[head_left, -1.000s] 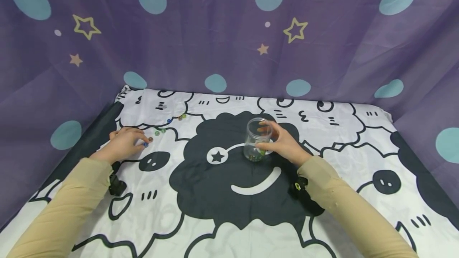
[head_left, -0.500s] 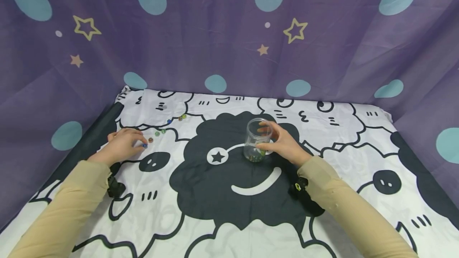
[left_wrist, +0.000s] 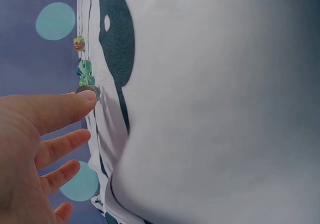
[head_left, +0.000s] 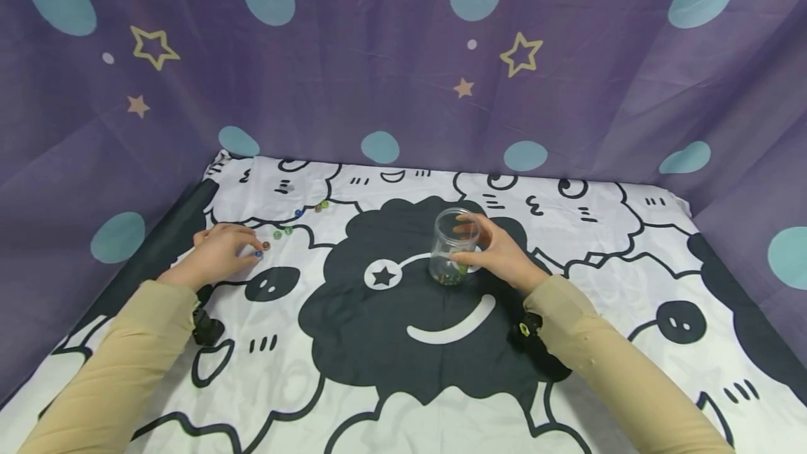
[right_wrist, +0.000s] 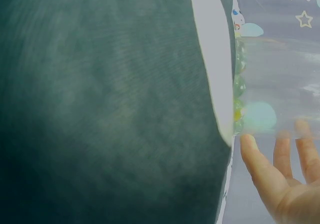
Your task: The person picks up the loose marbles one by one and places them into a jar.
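Note:
In the head view, my left hand (head_left: 217, 252) is at the left of the cloth, thumb and fingertips at a small blue marble (head_left: 258, 255). The left wrist view shows the thumb tip against a greyish round marble (left_wrist: 88, 90); the index finger is mostly hidden behind the thumb. Just beyond lies a brown marble (head_left: 266, 246), then two green marbles (head_left: 277, 235). My right hand (head_left: 501, 251) holds a clear plastic jar (head_left: 452, 233) from its right side. The jar stands upright and lidless on the black patch, with several marbles (right_wrist: 239, 87) at its bottom.
Farther back on the cloth (head_left: 353, 398) lie another blue marble (head_left: 299, 214) and a pair of yellow and brown marbles (head_left: 324, 205). A purple curtain (head_left: 391, 90) with dots and stars hangs behind the table.
My left hand and the blue marble shifted slightly left, then back to the right beside the brown marble. My right hand and the jar have stayed in place.

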Tool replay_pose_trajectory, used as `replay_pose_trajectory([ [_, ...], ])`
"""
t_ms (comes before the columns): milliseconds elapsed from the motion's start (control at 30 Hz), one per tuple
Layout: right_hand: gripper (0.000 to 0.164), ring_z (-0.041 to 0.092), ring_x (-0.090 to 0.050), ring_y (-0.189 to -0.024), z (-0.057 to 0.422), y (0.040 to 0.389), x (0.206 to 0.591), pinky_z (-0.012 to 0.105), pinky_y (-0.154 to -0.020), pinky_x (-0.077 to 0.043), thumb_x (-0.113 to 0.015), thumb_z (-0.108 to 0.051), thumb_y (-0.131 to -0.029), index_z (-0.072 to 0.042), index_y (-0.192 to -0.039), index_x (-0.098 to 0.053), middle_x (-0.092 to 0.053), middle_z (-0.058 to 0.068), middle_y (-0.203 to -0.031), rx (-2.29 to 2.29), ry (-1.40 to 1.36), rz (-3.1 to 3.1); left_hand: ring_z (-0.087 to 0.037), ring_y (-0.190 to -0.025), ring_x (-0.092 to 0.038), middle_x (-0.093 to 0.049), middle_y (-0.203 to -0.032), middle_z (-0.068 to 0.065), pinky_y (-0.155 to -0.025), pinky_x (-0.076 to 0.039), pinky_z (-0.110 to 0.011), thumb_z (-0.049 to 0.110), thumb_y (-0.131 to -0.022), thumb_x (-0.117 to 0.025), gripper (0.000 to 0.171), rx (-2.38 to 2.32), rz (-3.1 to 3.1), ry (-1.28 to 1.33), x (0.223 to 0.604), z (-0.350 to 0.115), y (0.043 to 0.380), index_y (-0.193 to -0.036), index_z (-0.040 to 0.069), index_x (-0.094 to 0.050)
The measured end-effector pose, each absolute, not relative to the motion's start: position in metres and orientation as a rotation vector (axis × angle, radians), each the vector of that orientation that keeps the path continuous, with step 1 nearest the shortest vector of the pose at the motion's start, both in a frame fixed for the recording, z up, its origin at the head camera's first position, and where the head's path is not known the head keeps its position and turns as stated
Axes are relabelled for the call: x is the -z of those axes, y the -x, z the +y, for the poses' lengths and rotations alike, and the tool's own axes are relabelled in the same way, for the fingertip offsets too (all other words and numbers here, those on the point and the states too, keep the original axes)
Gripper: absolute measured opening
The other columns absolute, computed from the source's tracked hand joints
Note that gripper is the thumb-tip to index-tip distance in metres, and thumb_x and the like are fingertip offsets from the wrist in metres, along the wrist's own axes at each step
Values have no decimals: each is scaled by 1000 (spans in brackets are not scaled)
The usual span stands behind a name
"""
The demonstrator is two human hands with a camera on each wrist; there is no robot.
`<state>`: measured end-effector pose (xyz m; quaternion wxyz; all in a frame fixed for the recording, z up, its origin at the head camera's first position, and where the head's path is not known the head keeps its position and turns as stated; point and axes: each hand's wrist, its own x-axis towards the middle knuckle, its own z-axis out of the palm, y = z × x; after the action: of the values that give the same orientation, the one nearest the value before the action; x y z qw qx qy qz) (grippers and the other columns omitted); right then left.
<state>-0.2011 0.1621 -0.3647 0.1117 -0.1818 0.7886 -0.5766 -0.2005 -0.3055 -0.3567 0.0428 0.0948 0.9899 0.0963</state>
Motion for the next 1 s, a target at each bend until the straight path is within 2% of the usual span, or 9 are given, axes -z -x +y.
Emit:
replay_pose_trajectory([
  [433,74,35,-45,-127,163,202,366,41,-90,-49,-74,-13,-82,-10,-145,-35,-43,14,-141,1697,553,2312,-52,-123,-30,-47,-133,-28,-89,-16,-68,14,-83,-70,15,-319,3028,-281,352,-303,198,-97,11,-72],
  [700,76,35,-45,-126,163,202,365,40,-89,-50,-74,-14,-82,-10,-146,-33,-42,14,-142,1694,547,2302,-54,-124,-28,-45,-135,-28,-88,-15,-67,14,-83,-69,19,-310,3019,-310,346,-299,197,-102,10,-71],
  [1000,77,34,-45,-126,163,202,366,42,-93,-48,-75,-15,-81,-10,-146,-33,-42,12,-142,1690,541,2316,-51,-124,-32,-49,-133,-27,-90,-16,-67,15,-84,-69,17,-299,3059,-419,338,-286,194,-100,9,-71],
])
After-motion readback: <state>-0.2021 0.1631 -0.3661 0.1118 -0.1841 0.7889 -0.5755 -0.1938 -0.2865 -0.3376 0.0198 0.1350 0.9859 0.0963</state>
